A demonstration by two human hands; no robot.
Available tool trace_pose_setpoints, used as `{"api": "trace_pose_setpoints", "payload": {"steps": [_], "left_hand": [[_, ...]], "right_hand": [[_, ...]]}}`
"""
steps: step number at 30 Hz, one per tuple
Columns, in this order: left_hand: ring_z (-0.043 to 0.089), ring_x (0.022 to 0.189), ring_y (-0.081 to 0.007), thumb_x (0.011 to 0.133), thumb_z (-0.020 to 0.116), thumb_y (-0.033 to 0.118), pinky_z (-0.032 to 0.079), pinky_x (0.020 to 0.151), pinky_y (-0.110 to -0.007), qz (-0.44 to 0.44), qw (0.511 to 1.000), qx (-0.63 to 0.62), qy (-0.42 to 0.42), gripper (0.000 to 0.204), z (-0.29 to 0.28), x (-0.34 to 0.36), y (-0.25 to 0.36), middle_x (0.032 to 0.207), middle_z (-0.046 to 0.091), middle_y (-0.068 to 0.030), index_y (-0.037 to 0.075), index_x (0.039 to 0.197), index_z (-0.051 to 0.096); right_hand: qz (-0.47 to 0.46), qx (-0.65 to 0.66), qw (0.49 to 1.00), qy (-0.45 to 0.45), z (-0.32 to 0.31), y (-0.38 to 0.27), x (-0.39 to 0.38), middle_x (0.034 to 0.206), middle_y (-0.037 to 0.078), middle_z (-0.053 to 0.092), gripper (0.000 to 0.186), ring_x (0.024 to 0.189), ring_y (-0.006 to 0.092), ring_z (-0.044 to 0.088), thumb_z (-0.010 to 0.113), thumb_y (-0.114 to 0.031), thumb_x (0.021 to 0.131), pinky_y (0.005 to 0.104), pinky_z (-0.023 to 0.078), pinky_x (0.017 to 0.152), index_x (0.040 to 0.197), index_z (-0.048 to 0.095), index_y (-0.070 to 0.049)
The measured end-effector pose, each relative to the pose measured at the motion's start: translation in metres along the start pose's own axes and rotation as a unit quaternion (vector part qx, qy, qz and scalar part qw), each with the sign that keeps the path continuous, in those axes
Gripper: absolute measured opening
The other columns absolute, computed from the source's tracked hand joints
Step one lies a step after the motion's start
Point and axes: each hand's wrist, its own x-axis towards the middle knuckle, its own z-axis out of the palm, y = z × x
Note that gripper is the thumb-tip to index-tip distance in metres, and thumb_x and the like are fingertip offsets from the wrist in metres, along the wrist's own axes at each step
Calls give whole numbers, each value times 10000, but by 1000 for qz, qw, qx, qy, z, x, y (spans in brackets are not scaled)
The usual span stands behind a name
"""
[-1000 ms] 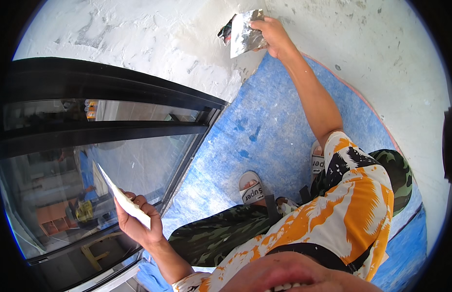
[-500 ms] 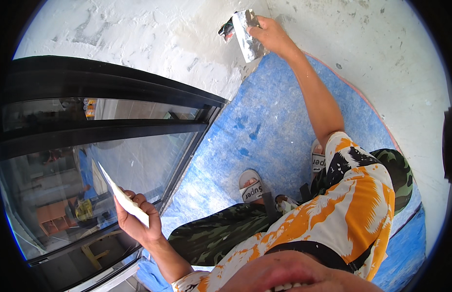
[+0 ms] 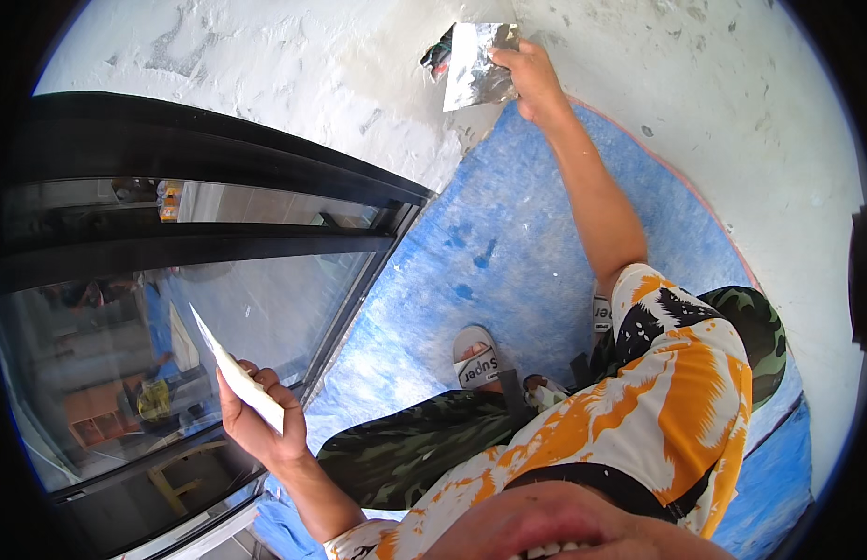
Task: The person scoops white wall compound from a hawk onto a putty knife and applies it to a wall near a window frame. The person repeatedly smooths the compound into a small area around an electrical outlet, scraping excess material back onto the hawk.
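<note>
Near the wall corner at the top, my right hand (image 3: 531, 77) grips a broad, shiny metal putty knife (image 3: 473, 70). Its flat blade lies at the white plastered wall (image 3: 293, 75), right beside a recess with dark wires (image 3: 439, 54). At the lower left, my left hand (image 3: 263, 417) is closed round a thin, pale board (image 3: 250, 392) with whitish putty along it. The board is held tilted, its pointed end up and to the left, in front of the glass. Whether the blade presses on the wall I cannot tell.
A black-framed glass door or window (image 3: 209, 233) fills the left side, with reflections in it. Blue protective sheeting (image 3: 452, 243) covers the floor under my sandaled feet. Another white wall (image 3: 732, 121) rises on the right, with a dark fitting (image 3: 863, 280) at its edge.
My right hand has turned the putty knife so that more of its blade face shows, shifting slightly beside the recess. My left hand and the board stay almost where they were.
</note>
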Motion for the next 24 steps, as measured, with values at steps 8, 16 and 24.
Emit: {"api": "trace_pose_setpoints", "payload": {"steps": [8, 16, 24], "left_hand": [[520, 735, -156, 1013, 457, 175, 436, 554, -222, -3, 1000, 15, -15, 327, 1, -3, 0, 992, 633, -99, 5, 1281, 536], [517, 723, -152, 1020, 446, 186, 424, 543, -218, -6, 1000, 12, -1, 332, -4, 1, 0, 985, 634, -99, 3, 1282, 539], [522, 732, -160, 1021, 436, 184, 438, 564, -229, -22, 999, -20, -15, 342, -6, 1, 3, 1005, 641, -109, 13, 1302, 528]], "right_hand": [[-24, 115, 992, 47, 8, 36, -3, 988, 108, 660, 191, 853, 172, 608, 594, -4, 882, 328, 495, 763, 1061, 625, 55], [-56, -70, 996, 4, -6, 17, 3, 987, 91, 668, 207, 875, 148, 602, 607, -57, 908, 314, 489, 795, 1095, 630, 29], [-45, -294, 955, -5, -20, -44, -11, 945, 89, 683, 271, 801, 147, 614, 616, -142, 883, 299, 494, 740, 1091, 651, 27]]}}
